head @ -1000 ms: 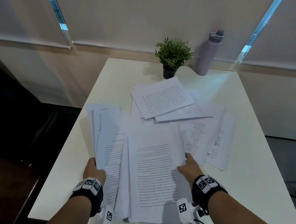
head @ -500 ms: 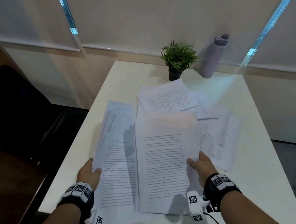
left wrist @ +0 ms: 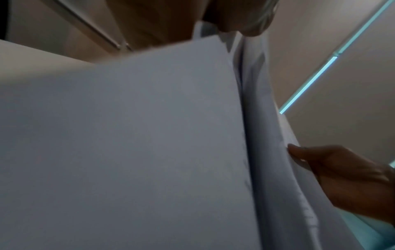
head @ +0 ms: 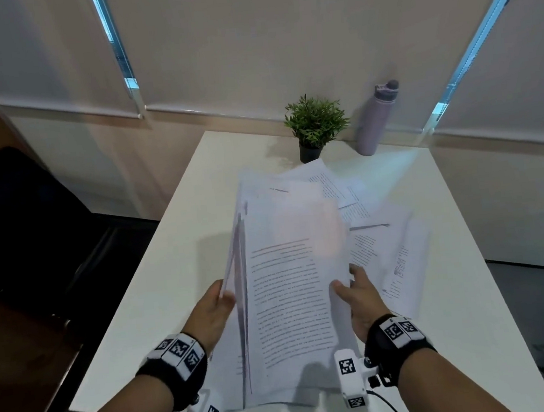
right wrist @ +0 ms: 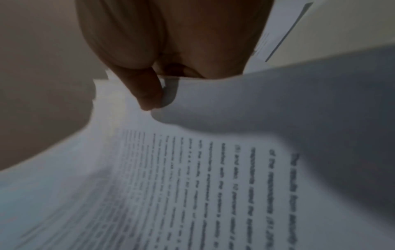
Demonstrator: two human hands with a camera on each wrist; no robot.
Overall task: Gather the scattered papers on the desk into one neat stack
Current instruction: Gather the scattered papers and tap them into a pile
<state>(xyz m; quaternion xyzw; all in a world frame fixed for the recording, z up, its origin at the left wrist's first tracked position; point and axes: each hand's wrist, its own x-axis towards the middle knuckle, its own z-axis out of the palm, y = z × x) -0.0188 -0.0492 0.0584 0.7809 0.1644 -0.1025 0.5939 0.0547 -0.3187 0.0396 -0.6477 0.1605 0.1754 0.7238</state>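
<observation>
White papers [head: 292, 290], a bundle of printed sheets, held tilted up off the desk [head: 461, 254] w/ both hands: left hand [head: 212, 311] grips the left edge, fingers behind the sheets, right hand [head: 359, 297] pinches the right edge, thumb on the printed front. More loose sheets [head: 390, 244] lie spread on the desk behind and right of the bundle, near a potted plant [head: 316, 128] & a lilac bottle [head: 377, 119] at the far edge.
</observation>
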